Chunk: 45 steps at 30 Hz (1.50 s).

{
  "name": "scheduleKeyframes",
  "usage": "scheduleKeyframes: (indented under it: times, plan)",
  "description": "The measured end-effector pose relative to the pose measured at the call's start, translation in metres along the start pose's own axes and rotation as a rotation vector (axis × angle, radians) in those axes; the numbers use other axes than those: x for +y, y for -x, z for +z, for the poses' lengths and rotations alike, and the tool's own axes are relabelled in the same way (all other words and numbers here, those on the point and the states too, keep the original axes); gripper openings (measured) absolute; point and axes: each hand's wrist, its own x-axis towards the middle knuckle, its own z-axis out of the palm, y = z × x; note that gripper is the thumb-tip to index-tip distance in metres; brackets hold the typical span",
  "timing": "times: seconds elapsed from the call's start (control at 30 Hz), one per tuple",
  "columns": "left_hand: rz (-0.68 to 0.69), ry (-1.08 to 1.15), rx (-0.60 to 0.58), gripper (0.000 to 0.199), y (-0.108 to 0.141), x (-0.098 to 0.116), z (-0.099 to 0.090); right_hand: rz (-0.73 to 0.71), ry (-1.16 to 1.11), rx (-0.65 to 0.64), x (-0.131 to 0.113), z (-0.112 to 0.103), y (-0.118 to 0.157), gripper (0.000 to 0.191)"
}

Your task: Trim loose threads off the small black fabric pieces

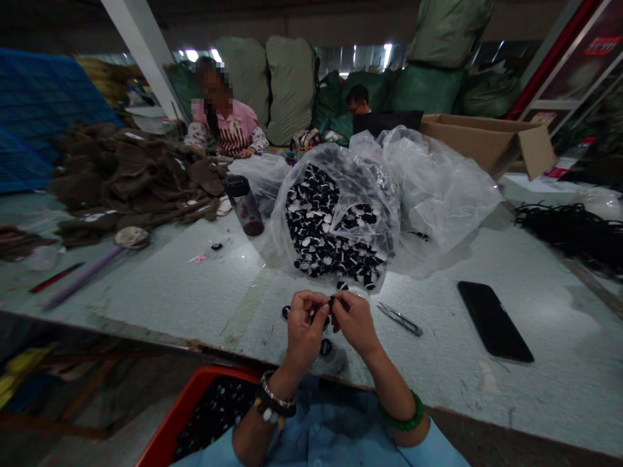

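Close together over the table's near edge, my left hand [307, 324] and my right hand [354, 319] pinch a small black piece [331, 301] between them. Fingers cover most of it, so its exact kind is hidden. Several similar black pieces lie around the hands, one a round black piece [326, 347] just below them. Beyond the hands, a clear plastic bag [341, 214] lies with its mouth towards me, full of small black-and-white pieces [316, 227]. Thread snips [400, 318] rest on the table to the right of my right hand.
A black phone [495, 321] lies at right, and a dark-lidded bottle [244, 206] stands left of the bag. Brown garments [131, 168] are heaped at left. A red bin [195, 389] with black pieces sits below the edge. Two people [228, 117] sit across the table.
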Motion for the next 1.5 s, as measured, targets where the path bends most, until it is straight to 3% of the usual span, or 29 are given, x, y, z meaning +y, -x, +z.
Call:
scheduleKeyframes:
  times: [0.1,0.23,0.37,0.5,0.6,0.73,0.87,1.07,1.17,1.3,1.5]
  plan:
    - [-0.015,0.03,0.006,0.017,0.003,0.001,0.004,0.106,-0.379,0.06,0.002,0.006,0.002,0.007]
    - [-0.167,0.296,-0.014,0.02,-0.002,0.008,0.005,0.186,-0.704,0.051,0.005,0.012,0.004,0.004]
    - [-0.495,0.609,-0.01,0.027,-0.011,0.012,-0.005,0.189,-0.812,-0.181,0.014,0.005,0.001,0.008]
    - [-0.73,0.683,-0.013,0.029,-0.011,0.01,-0.013,0.118,-0.752,-0.468,0.02,-0.009,-0.004,0.012]
    - [-0.685,0.682,-0.057,0.031,-0.009,0.01,-0.013,0.085,-0.745,-0.491,0.018,-0.014,-0.005,0.011]
    - [-0.547,0.566,-0.113,0.032,-0.011,0.014,-0.013,0.057,-0.687,-0.371,0.011,-0.012,-0.003,0.013]
    - [-0.502,0.537,-0.116,0.035,-0.013,0.016,-0.014,0.018,-0.526,-0.317,0.005,-0.011,0.002,0.016]
    - [-0.606,0.618,-0.051,0.04,-0.012,0.013,-0.009,0.076,-0.679,-0.44,0.008,-0.012,0.004,0.017]
    - [-0.55,0.559,-0.058,0.041,-0.009,0.013,-0.007,0.119,-0.758,-0.442,0.01,-0.013,0.003,0.016]
    - [-0.462,0.431,-0.093,0.037,-0.009,0.014,-0.007,0.133,-0.684,-0.362,0.004,-0.016,0.002,0.011]
    - [-0.368,0.323,-0.172,0.024,-0.011,0.021,-0.009,0.185,-0.665,-0.418,-0.002,-0.02,0.0,0.012]
